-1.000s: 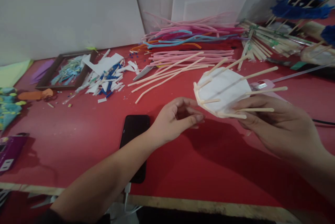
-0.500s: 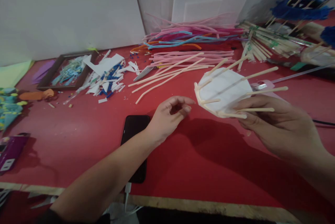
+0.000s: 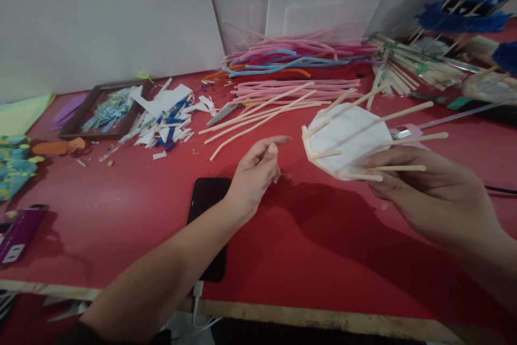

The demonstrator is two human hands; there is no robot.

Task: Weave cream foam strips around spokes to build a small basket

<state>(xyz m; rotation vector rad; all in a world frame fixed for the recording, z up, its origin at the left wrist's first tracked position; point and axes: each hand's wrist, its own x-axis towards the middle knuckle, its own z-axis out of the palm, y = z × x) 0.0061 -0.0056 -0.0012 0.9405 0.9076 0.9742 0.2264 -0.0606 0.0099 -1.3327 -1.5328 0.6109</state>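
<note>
My right hand [image 3: 436, 189] pinches the near edge of a white many-sided craft base [image 3: 351, 135] between thumb and fingers, holding it up over the red table. Cream strips line part of the base's rim, and several pale sticks [image 3: 404, 112] stand out from its edge, slanting to the right. Left of the base, apart from it, my left hand [image 3: 256, 173] hovers with its index finger stretched out and nothing visible in it. Its lower fingers are partly hidden. Cream pipe cleaners [image 3: 246, 121] lie on the table beyond that hand.
A black phone [image 3: 208, 226] with a white cable lies under my left forearm. Farther back are scissors [image 3: 222, 113], pink pipe cleaners [image 3: 299, 89], paper scraps [image 3: 165, 119], a brown frame [image 3: 95, 132] and bundled wooden sticks [image 3: 420, 62]. A purple box [image 3: 22, 234] sits at left.
My left hand has drawn slightly left, away from the base, and its thumb and index finger have shifted. My right hand still holds the craft base almost in place.
</note>
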